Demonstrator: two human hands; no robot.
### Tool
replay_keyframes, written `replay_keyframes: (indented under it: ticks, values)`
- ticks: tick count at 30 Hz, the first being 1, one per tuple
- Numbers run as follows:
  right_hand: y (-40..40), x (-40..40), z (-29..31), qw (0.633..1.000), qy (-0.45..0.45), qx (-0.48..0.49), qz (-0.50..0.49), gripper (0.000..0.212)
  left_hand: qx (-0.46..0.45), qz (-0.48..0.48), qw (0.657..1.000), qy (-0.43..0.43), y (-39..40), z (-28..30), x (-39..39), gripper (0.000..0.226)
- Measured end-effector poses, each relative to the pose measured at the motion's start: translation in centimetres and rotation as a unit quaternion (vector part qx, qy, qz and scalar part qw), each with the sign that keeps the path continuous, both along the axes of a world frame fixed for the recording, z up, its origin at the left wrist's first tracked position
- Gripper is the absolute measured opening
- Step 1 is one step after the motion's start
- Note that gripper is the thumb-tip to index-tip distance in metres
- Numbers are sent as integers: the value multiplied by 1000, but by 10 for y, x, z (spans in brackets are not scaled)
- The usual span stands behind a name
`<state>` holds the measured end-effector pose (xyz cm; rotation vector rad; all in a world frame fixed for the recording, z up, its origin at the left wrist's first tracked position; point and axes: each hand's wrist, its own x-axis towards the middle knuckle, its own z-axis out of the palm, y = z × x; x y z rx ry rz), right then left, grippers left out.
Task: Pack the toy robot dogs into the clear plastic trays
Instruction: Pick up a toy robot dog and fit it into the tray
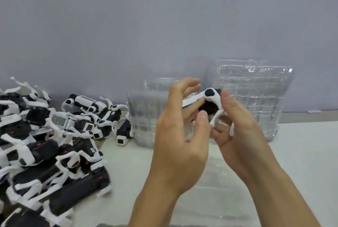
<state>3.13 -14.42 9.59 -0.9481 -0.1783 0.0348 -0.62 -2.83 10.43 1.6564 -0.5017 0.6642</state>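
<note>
While a big heap of black-and-white toy robot dogs (42,144) waits on the left of the table (301,162), one toy robot dog (208,101) is up in the air between both hands, so this looks like the prepping step: getting its white legs folded before it goes into a tray. The right hand (236,130) pinches it from the right, thumb on the white hip piece and fingers curled underneath, one leg poking down through them. The left hand (180,135) is raised just left of it, palm turned toward the toy, fingers loosely bent and spread; its middle fingers seem to touch the dog's body, but whether they truly grip I cannot tell. A clear plastic tray (215,177) lies flat on the table right below the hands, hard to make out. Two stacks of clear trays (256,95) stand farther back against the wall. Next, I'd judge, the legs need tucking flat, then the dog lowered squarely into a pocket of that near tray.
</note>
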Motion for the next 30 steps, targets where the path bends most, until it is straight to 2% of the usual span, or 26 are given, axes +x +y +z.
replay_keyframes:
  ticks: [1,3,5,6,7,9,10,12,15,17,19,20,23,25,30]
  values:
    - [-4,1,0,1000,17,16,-19,32,-15,13,1000,-2,2,0,2,38]
    - [-10,2,2,997,47,43,-48,23,-14,127,992,-16,10,-2,8,34]
    - [-16,2,4,995,64,48,-67,26,-16,226,974,30,18,-7,14,33]
    - [-18,1,6,994,66,50,-69,26,-29,219,971,86,22,-10,16,36]
    - [-19,1,7,994,66,59,-65,23,-55,172,972,151,25,-11,17,40]
    - [-18,0,6,994,59,90,-34,16,-145,17,960,240,28,-16,21,39]
    - [-17,0,5,993,55,103,-10,15,-192,-43,948,248,28,-17,22,33]
    - [-13,0,1,994,51,93,38,19,-266,-79,935,221,26,-17,23,23]
    - [-14,3,-4,996,52,-53,49,24,-296,-36,935,192,29,-17,25,20]
    - [-22,8,-5,982,30,-185,-36,23,-274,-9,943,189,37,-17,27,20]
    - [-31,7,-1,947,-49,-295,-121,24,-226,21,957,182,41,-16,27,29]
    - [-34,4,1,923,-108,-346,-126,27,-201,32,963,179,39,-16,27,31]
    - [-28,-1,2,833,-212,-508,-55,45,-131,32,974,181,25,-20,28,25]
    - [-23,-1,2,810,-214,-546,-21,50,-111,27,973,200,19,-22,28,22]
    - [-33,-2,3,802,-173,-568,62,55,-124,17,960,251,19,-26,29,21]
